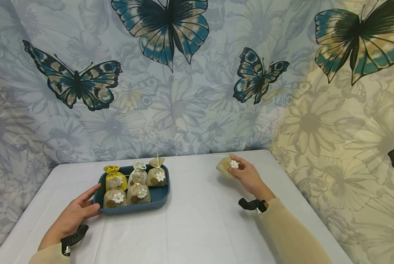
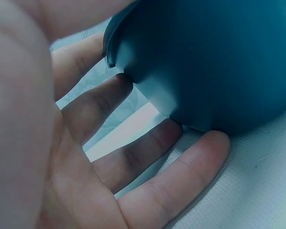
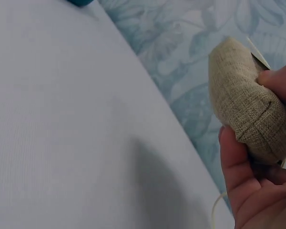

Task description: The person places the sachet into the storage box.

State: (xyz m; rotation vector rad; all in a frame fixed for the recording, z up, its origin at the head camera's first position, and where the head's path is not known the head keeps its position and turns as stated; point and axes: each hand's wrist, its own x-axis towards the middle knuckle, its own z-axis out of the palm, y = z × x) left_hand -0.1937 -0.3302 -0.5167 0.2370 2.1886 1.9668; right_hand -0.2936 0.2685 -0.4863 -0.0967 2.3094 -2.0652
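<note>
A blue tray (image 1: 160, 198) sits on the left part of the table with several small drawstring sachets in it. One is a yellow sachet (image 1: 111, 169); the others, such as the front beige sachet (image 1: 139, 200), are pale, most with a white flower visible. My left hand (image 1: 73, 214) rests against the tray's left end, its fairly straight fingers (image 2: 157, 191) touching the outer wall. Off to the right, my right hand (image 1: 250, 176) pinches a beige cloth sachet (image 3: 243, 95) with a white flower, held above the table between thumb and fingers.
A white cloth covers the table (image 1: 197, 227). Behind it hangs a curtain (image 1: 197, 121) printed with butterflies and flowers, close to the back edge. Black straps (image 1: 253, 204) are worn on both wrists.
</note>
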